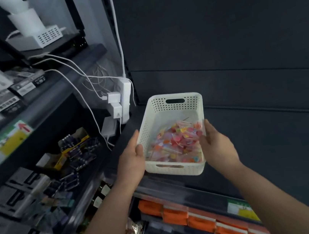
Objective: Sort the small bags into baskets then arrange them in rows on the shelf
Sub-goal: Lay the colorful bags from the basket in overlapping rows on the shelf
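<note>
Orange packs (201, 222): nearest, on the lower tier, a tidy row of soft-looking blocks with a white band along each.
Left hand (133, 156): flat on the basket's left wall, fingers straight and pressed together, pointing away; the thumb lies at the rim, and whether it hooks over cannot be told.
Right hand (216, 143): mirrors it on the right wall, fingers together and straight, palm in.
Basket (177, 170): cream plastic, rectangular with rounded corners, walls perforated in a fine grid, a slot handle in the near and far ends. It is squeezed between the two palms at the near left of the dark shelf; whether its weight is already down is unclear.
Small bags (175, 143): a loose heap of clear, glossy sachets with pink, orange and yellow contents, piled toward the near end.
Handling: likely light, but the thin walls look likely to flex and the slick bags likely to slide if it tips. Best kept level.
Where to hold: the end slots or under the rim look surer than a flat squeeze.
Shelf (250, 122): matte dark metal, smooth, bare to the right.
Power strip (126, 99): far left, white, hard plastic, with chargers and thin cables trailing.
</note>
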`<state>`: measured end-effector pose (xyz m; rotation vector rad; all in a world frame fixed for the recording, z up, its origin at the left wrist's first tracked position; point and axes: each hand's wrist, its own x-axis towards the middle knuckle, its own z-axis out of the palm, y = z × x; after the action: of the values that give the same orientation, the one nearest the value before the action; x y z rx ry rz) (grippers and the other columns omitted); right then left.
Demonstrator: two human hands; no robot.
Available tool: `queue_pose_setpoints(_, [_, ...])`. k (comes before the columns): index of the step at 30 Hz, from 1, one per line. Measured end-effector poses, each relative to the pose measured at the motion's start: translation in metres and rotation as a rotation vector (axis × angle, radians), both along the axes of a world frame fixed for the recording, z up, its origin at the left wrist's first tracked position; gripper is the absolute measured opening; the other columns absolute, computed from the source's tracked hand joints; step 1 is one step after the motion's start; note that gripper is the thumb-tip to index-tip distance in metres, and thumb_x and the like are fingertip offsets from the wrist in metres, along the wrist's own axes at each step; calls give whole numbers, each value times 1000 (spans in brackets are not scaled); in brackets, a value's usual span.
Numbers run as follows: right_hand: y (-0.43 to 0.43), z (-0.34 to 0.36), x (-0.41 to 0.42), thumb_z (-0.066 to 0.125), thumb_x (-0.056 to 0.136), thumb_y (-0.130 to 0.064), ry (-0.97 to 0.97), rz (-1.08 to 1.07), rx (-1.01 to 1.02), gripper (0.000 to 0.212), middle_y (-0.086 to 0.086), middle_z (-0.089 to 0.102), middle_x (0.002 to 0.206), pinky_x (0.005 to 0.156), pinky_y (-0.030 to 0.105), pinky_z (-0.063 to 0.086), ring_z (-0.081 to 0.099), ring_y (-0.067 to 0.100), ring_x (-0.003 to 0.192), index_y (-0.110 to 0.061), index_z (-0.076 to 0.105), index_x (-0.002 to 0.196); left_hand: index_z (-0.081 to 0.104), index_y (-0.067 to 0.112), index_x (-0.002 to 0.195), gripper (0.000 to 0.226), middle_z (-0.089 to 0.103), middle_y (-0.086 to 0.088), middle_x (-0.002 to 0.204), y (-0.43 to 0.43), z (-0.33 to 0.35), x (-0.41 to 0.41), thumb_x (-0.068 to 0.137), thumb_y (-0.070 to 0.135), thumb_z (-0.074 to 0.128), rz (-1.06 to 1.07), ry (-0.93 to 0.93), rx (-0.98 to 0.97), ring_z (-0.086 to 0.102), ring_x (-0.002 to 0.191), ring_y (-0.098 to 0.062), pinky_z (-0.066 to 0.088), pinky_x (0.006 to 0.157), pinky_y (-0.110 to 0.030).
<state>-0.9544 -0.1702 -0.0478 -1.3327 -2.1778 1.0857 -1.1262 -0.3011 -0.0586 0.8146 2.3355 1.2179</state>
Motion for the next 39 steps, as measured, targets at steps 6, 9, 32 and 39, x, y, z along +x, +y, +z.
queue_pose_setpoints(6, [-15, 2, -20, 32, 98, -33, -23, -86, 28, 48, -8, 66, 91, 57, 32, 53, 62, 14, 71, -36, 28, 145, 35, 38, 148, 47, 53, -2, 140, -1, 0, -26, 105, 22, 35, -79, 71, -19, 54, 105, -12, 43, 92, -29])
queue_pose_setpoints(9, [-17, 1, -22, 33, 99, -37, 36, -92, -27, 44, -10, 68, 91, 70, 39, 58, 66, 14, 79, -40, 32, 142, 33, 35, 150, 47, 52, -4, 141, -1, -1, -34, 105, 23, 35, -124, 83, -19, 50, 103, -9, 42, 89, -27])
queue_pose_setpoints(32, [39, -13, 105, 46, 90, -16, -671, 53, 302, 26, -1, 69, 102, 72, 31, 54, 65, 22, 90, -22, 69, 103, 47, 15, 119, 36, 61, 1, 84, 79, 57, 69, 98, 45, 47, -50, 649, -391, 57, 70, -16, 39, 51, -29])
queue_pose_setpoints(39, [52, -9, 106, 48, 92, -21, -671, 132, 331, 24, -2, 70, 95, 63, 26, 46, 65, 22, 85, -25, 70, 98, 57, 21, 116, 29, 66, 5, 97, 81, 51, 78, 92, 36, 63, 32, 447, -337, 57, 75, -14, 38, 57, -27])
